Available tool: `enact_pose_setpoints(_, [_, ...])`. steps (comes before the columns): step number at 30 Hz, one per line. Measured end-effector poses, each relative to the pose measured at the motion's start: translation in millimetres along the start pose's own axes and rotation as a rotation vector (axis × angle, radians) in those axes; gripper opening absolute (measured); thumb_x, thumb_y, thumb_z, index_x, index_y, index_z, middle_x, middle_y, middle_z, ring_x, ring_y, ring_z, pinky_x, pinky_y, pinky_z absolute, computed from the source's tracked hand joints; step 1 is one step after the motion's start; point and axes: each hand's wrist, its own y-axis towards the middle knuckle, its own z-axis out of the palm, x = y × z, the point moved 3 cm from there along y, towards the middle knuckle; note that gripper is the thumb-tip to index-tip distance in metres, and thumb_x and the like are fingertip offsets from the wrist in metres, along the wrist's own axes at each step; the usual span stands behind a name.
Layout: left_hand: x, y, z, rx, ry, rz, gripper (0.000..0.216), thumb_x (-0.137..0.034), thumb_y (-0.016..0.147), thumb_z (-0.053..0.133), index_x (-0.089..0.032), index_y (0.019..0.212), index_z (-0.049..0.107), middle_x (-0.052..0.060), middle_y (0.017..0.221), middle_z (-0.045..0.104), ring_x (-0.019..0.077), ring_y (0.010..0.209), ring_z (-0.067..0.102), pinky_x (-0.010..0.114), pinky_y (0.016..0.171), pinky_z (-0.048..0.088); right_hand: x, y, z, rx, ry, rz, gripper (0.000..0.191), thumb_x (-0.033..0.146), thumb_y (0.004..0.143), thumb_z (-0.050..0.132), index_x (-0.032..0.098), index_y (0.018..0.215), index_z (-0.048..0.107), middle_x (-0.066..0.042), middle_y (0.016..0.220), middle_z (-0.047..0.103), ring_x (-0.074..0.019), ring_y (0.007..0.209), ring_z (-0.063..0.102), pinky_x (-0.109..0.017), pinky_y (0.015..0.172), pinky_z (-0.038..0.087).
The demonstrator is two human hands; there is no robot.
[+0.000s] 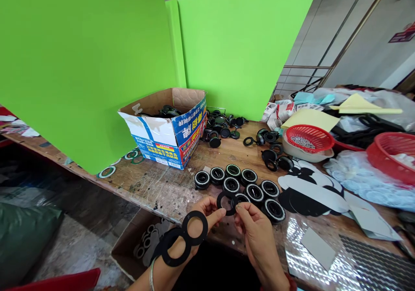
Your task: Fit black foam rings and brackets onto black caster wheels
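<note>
In front of me, both hands pinch a thin flat black ring [230, 213] between thumb and fingers. My left hand [210, 213] grips its left side, and my right hand [256, 228] grips its lower right edge. Larger black flat rings [187, 238], joined or overlapping, hang over my left hand and wrist. Just beyond my fingers stands a cluster of several round black pieces [254, 193] with pale rims. The held ring partly covers one of them.
A cardboard box [155, 129] holding dark round parts stands at the back left, beside green panels [240, 53]. More black parts [223, 131] lie behind it. To the right are cut-out sheets [319, 193] and red baskets [309, 137]. An open carton [129, 247] sits below the table edge.
</note>
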Motion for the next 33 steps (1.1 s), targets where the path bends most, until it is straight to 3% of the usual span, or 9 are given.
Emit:
enact_pose_setpoints(3, [1,12,-11,-0.029,0.065,0.082,0.038,-0.028,0.072,0.076,-0.022,0.107,0.065,0.006,0.097,0.068,0.0212,0.081,0.063,0.035,0.075,0.053,3,2,-2,-0.043,0.013,-0.035,0.040,0.049,0.060,0.083,0.018,0.060,0.058,0.004,0.052,0.050,-0.0081,0.048,0.040,-0.020,0.045,0.031])
enact_pose_setpoints(5, [-4,25,-27,-0.180,0.181,0.164,0.063,-0.019,0.064,0.078,-0.022,0.123,0.057,0.010,0.115,0.064,0.0252,0.098,0.061,0.041,0.088,0.051,6,3,-1,-0.041,0.034,-0.045,0.040,0.050,0.059,0.084,0.018,0.061,0.059,0.004,0.052,0.050,-0.0081,0.047,0.041,-0.020,0.045,0.031])
enact_pose_setpoints(8, [-17,46,-50,-0.378,0.523,0.303,0.074,-0.013,0.061,0.077,-0.019,0.129,0.052,0.014,0.132,0.056,0.0329,0.125,0.049,0.050,0.107,0.037,7,2,5,0.040,0.029,0.008,0.041,0.051,0.057,0.084,0.018,0.061,0.059,0.004,0.052,0.051,-0.0092,0.047,0.043,-0.021,0.044,0.033])
enact_pose_setpoints(10, [-25,59,-60,-0.335,0.639,0.319,0.071,-0.012,0.060,0.079,-0.018,0.127,0.056,0.013,0.131,0.058,0.0346,0.127,0.048,0.051,0.109,0.035,6,1,10,0.100,0.005,0.055,0.042,0.051,0.057,0.084,0.018,0.059,0.059,0.003,0.051,0.052,-0.0096,0.046,0.043,-0.022,0.044,0.033])
enact_pose_setpoints(13, [-32,65,-69,-0.225,0.652,0.294,0.052,-0.015,0.061,0.080,-0.018,0.111,0.065,0.010,0.111,0.069,0.0307,0.108,0.061,0.044,0.098,0.045,1,-2,17,0.154,-0.040,0.087,0.040,0.050,0.060,0.082,0.018,0.058,0.059,0.002,0.052,0.054,-0.0104,0.047,0.045,-0.023,0.048,0.035])
enact_pose_setpoints(17, [-29,38,-74,-0.191,0.658,0.246,0.044,-0.018,0.061,0.081,-0.020,0.103,0.069,0.007,0.103,0.070,0.0290,0.099,0.064,0.040,0.090,0.047,-5,-4,23,0.196,-0.098,0.041,0.032,0.044,0.064,0.080,0.017,0.059,0.064,-0.001,0.059,0.060,-0.0133,0.058,0.050,-0.025,0.058,0.041])
enact_pose_setpoints(22, [-5,-13,-73,-0.163,0.558,0.171,0.057,-0.013,0.059,0.079,-0.025,0.113,0.065,0.006,0.115,0.068,0.0292,0.109,0.061,0.041,0.098,0.045,-20,0,35,0.301,-0.120,0.097,0.027,0.043,0.068,0.076,0.017,0.074,0.075,-0.006,0.084,0.072,-0.0203,0.080,0.062,-0.031,0.079,0.049])
enact_pose_setpoints(25, [4,-32,-76,-0.187,0.373,0.113,0.070,-0.012,0.061,0.078,-0.025,0.126,0.057,0.008,0.125,0.064,0.0281,0.112,0.060,0.042,0.101,0.045,-30,6,41,0.273,-0.124,0.122,0.028,0.042,0.066,0.078,0.016,0.077,0.077,-0.006,0.081,0.073,-0.0198,0.077,0.062,-0.033,0.079,0.050])
enact_pose_setpoints(33, [9,-37,-82,-0.174,-0.109,-0.130,0.014,-0.033,0.080,0.069,-0.023,0.088,0.064,0.003,0.085,0.068,0.0191,0.074,0.067,0.037,0.077,0.056,-38,9,54,0.273,-0.172,0.186,0.029,0.041,0.062,0.077,0.014,0.074,0.076,-0.008,0.081,0.074,-0.0218,0.075,0.064,-0.031,0.069,0.049])
